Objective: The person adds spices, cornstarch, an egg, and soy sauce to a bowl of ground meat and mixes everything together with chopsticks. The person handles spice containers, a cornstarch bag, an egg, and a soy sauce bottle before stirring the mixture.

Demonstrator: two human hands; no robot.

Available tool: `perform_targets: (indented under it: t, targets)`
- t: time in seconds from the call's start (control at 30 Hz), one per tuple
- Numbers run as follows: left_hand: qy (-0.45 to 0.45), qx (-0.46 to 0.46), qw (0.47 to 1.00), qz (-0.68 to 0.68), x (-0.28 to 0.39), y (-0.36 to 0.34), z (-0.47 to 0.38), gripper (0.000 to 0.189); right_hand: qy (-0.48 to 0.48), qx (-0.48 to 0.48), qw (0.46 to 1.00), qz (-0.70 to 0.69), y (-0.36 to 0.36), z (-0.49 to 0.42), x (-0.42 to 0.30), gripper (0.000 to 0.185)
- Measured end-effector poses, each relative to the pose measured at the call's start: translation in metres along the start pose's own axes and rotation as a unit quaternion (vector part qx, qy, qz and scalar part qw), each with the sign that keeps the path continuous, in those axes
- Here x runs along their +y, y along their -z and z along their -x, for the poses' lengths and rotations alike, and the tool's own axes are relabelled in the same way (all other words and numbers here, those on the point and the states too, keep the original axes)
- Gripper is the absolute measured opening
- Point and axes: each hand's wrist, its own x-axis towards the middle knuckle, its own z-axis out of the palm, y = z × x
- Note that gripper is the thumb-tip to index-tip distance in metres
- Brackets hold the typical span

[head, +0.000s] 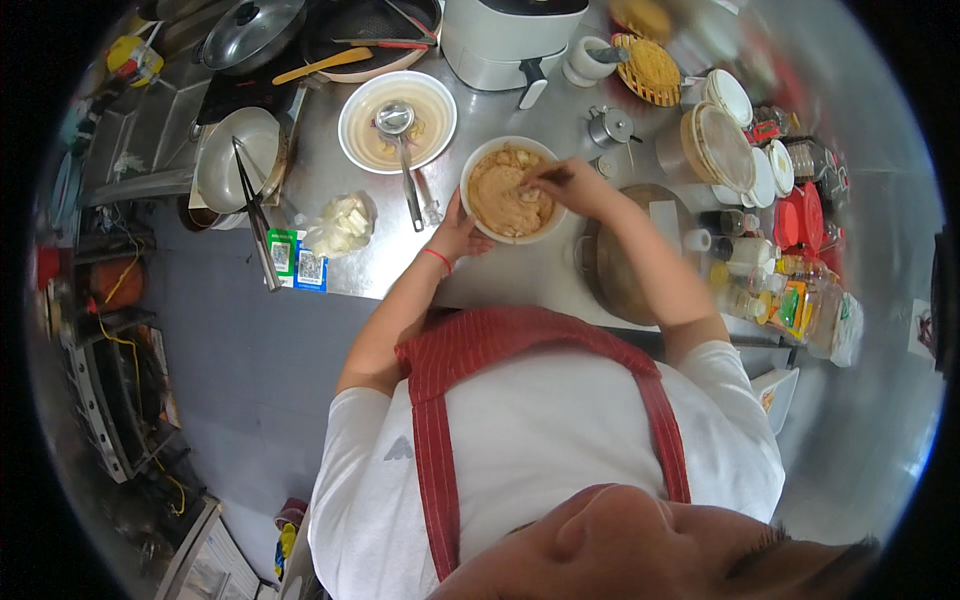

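A white bowl (556,220) stands before me on the steel table, holding a thick tan mixture (496,187) with paler lumps at its far side. My left hand (459,235), a red cord at its wrist, grips the bowl's left side. Over the bowl's right rim, my right hand (576,186) is closed around a dark utensil (556,176) whose lower end is in the mixture; its exact kind is hard to make out. Just beyond to the left is a wide white basin (350,139) of cloudy liquid, with a steel ladle (406,176) lying across its near rim.
Left are a bag of pale pieces (346,225), tongs (259,225) and a pan (225,176). A white air fryer (495,52) and stone mortar (587,64) stand behind. Right, a round board (626,262) lies near bottles (750,259) and lidded tubs (720,146).
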Motion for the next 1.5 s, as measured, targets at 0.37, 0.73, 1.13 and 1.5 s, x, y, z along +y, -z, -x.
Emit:
perform_targets:
  t: [0.37, 0.73, 1.13, 1.5]
  targets:
    - [-0.009, 0.012, 1.0, 0.006, 0.001, -0.001, 0.002, 0.061, -0.009, 0.036, 0.998, 0.054, -0.002, 0.018, -0.018, 0.017]
    - [-0.003, 0.008, 1.0, -0.015, 0.005, -0.004, 0.003, 0.061, 0.051, 0.04, 0.994, -0.09, -0.019, 0.01, 0.002, 0.016]
    - [-0.011, 0.013, 1.0, -0.01, 0.0, -0.006, 0.006, 0.063, 0.058, -0.045, 0.994, 0.083, -0.021, 0.033, -0.034, 0.015]
    - [0.001, 0.004, 1.0, -0.017, -0.001, -0.004, 0.005, 0.063, -0.029, 0.029, 0.998, 0.05, -0.007, 0.01, -0.019, 0.015]
